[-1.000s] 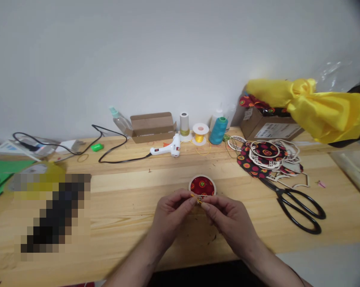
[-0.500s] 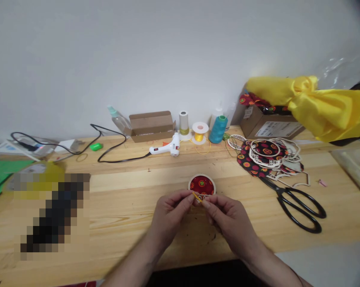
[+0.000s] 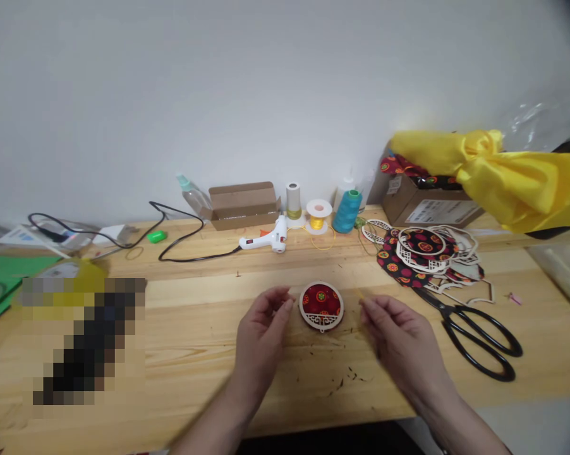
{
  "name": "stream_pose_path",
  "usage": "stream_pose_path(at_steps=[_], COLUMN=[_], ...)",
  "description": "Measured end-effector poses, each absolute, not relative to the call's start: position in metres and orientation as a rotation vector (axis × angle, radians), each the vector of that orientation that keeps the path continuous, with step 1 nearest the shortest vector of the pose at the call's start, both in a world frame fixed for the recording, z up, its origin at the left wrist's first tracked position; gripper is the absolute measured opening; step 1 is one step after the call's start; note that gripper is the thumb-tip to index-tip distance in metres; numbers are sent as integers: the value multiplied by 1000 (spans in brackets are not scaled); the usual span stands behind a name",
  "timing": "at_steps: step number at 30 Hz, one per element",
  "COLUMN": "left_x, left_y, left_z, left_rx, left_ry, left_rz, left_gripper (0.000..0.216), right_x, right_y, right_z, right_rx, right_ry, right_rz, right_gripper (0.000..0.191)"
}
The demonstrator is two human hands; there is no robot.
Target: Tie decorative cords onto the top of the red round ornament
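Observation:
A round ornament (image 3: 321,302) lies flat on the table between my hands. It has a pale wooden rim, dark red patterned fabric and a lattice cut-out along its lower edge, with a small loop at the bottom. Left of it is my left hand (image 3: 263,332), fingers curled and slightly apart, with nothing visible in them. On the right, my right hand (image 3: 401,341) pinches a short yellow cord (image 3: 359,294) between thumb and fingertips. The cord's tip sticks out, a little blurred; the rest is hidden by the fingers.
Black-handled scissors (image 3: 479,335) lie at right, beside stacked wooden frames and patterned fabric (image 3: 392,262). A white glue gun (image 3: 263,241), yellow cord spool (image 3: 318,218), teal thread cone (image 3: 347,212) and open cardboard box (image 3: 244,218) stand behind. Yellow satin (image 3: 517,177) overhangs a carton.
My hands have moved apart, uncovering the ornament. The yellow cord, earlier stretched between both hands, is now only in my right hand, which has shifted right.

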State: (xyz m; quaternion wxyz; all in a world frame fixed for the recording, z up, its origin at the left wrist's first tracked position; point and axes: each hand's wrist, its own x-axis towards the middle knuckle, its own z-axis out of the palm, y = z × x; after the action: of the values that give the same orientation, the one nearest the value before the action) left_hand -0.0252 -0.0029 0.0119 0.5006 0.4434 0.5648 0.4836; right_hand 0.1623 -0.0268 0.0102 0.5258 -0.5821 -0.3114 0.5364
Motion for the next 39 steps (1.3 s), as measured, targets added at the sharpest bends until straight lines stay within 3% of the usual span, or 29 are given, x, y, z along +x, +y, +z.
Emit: stream_pose_path(at_steps=[6,14,39], left_x=[-26,-23,-20], left_y=[-5,-4,-2], left_z=[8,-3,-7], left_rx=[1708,2104,2154], left_ry=[1568,1568,1593], left_rz=[1084,792,673], left_gripper=[30,77,76], right_x=[169,165,163], right_y=[-25,-20,-10], right_z=[2,10,6], right_rx=[-1290,-1470,-1582], right_ry=[-701,-895,-1092], right_rz=[1298,1223,1135], right_gripper=[18,26,27])
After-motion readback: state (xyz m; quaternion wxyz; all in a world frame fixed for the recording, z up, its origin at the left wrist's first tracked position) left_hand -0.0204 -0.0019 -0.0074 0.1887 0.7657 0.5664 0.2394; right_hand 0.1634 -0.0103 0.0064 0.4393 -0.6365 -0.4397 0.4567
